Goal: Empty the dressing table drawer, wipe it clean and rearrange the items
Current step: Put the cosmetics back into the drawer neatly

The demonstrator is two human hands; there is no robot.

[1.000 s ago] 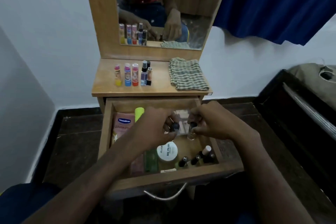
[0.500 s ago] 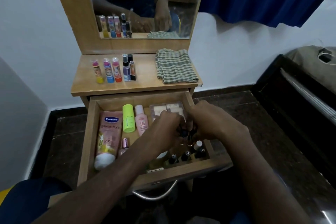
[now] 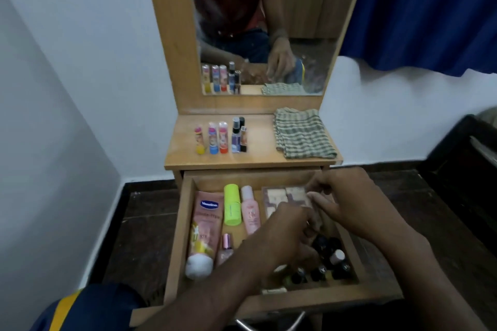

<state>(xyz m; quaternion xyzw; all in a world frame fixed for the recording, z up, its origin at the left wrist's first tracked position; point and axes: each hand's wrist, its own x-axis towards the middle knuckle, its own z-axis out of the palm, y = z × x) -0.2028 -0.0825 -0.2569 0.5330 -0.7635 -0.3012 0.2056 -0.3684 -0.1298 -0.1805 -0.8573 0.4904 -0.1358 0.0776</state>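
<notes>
The wooden drawer (image 3: 176, 236) of the dressing table stands pulled open. Inside lie a Vaseline tube (image 3: 205, 228), a green bottle (image 3: 232, 205), a pink bottle (image 3: 250, 212), a small pink-capped bottle (image 3: 227, 246) and a beige palette (image 3: 282, 196). Several dark nail polish bottles (image 3: 336, 260) stand in the front right corner. My left hand (image 3: 290, 236) reaches down beside them with curled fingers; what it grips is hidden. My right hand (image 3: 347, 201) hovers at the palette's right edge, fingers loosely bent, with nothing visible in them.
On the tabletop (image 3: 258, 154) stand three lip balm sticks (image 3: 212, 140) and small spray bottles (image 3: 238, 136), with a folded checked cloth (image 3: 302, 133) to the right. A mirror (image 3: 309, 21) rises behind. Dark furniture (image 3: 462, 169) is at the right, a blue curtain (image 3: 430, 8) above.
Both hands came down from mid-drawer, each holding a small bottle, to the front right corner. The right hand has since risen to the palette's edge; the left has sunk lower.
</notes>
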